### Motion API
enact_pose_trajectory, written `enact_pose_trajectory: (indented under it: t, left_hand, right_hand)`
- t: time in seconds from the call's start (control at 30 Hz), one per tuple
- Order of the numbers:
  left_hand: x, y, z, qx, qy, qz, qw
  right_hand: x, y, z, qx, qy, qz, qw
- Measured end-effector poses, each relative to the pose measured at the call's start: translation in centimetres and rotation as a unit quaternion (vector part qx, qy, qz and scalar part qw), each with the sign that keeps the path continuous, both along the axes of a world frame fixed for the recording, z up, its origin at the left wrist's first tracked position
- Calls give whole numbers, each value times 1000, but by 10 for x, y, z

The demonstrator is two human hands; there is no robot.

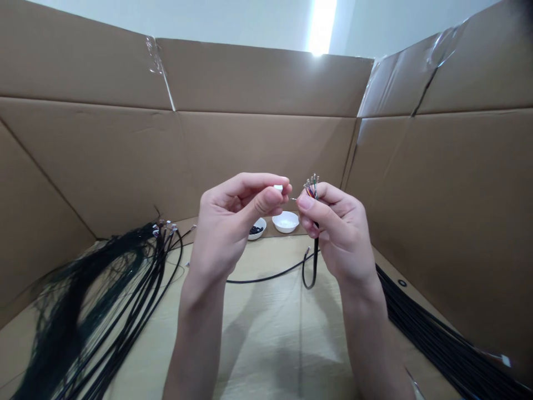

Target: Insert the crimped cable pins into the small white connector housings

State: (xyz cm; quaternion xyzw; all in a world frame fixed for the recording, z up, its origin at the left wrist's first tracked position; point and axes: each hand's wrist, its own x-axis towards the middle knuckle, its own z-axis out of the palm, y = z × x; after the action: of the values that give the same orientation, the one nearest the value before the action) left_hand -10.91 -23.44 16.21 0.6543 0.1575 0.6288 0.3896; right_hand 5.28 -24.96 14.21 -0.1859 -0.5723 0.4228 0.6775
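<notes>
Between the thumb and fingers of my left hand [237, 222] is a small white connector housing [278, 189], mostly covered by the fingertips. My right hand [339, 228] pinches the end of a black cable [315, 255], whose thin coloured wires [310, 191] fan out above the thumb with metal terminals at their tips. One wire tip points left from the right fingertips toward the housing, with a small gap visible between them. The cable hangs below my right hand and curls up in a loop near the table.
Two white bowls stand at the back, one with black pieces [257, 229], the other with pale contents [285, 222]. Black cables with white connectors [160, 261] and a dark stringy bundle [75, 311] lie left. More black cables [437, 333] lie right. Cardboard walls [266, 139] enclose the table.
</notes>
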Motion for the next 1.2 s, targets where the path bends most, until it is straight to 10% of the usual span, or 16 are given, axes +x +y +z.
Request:
enact_pose_trajectory:
  t: [1.2]
  left_hand:
    - [-8, 5, 1, -132, 76, -115, 982]
  right_hand:
    - [-13, -15, -5, 162, -55, -280, 945]
